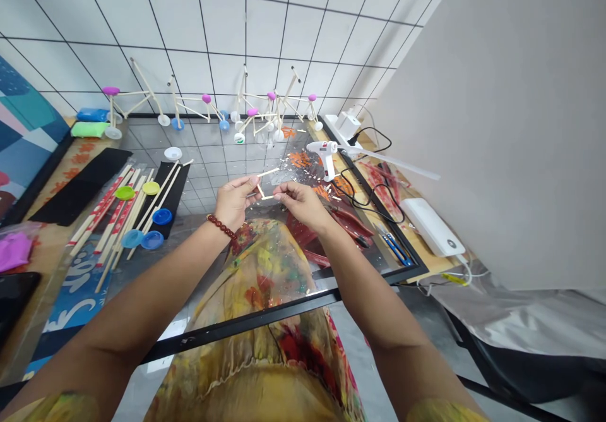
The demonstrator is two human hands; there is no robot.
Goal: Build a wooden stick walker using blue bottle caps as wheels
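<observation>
Over the glass tabletop, my left hand [235, 199], a red bead bracelet on its wrist, is closed on a small frame of joined wooden sticks [261, 191]. One stick of the frame slants up and away to the right; a short one runs down to a lower stick. My right hand [298, 201] pinches the right end of that lower stick between thumb and fingertips. Just beyond my right hand, a white hot glue gun [326, 156] rests with a clear glue stick [392, 162] reaching out from its back. Fingers partly cover the frame's joints.
Several stick-built bicycle models [208, 103] stand along the tiled wall. To the left lie chopsticks [125, 217] and coloured bottle caps [152, 240]. Red-handled pliers [348, 223], blue cutters [396, 249], black cables [364, 201] and a white power bank [432, 226] are on the right.
</observation>
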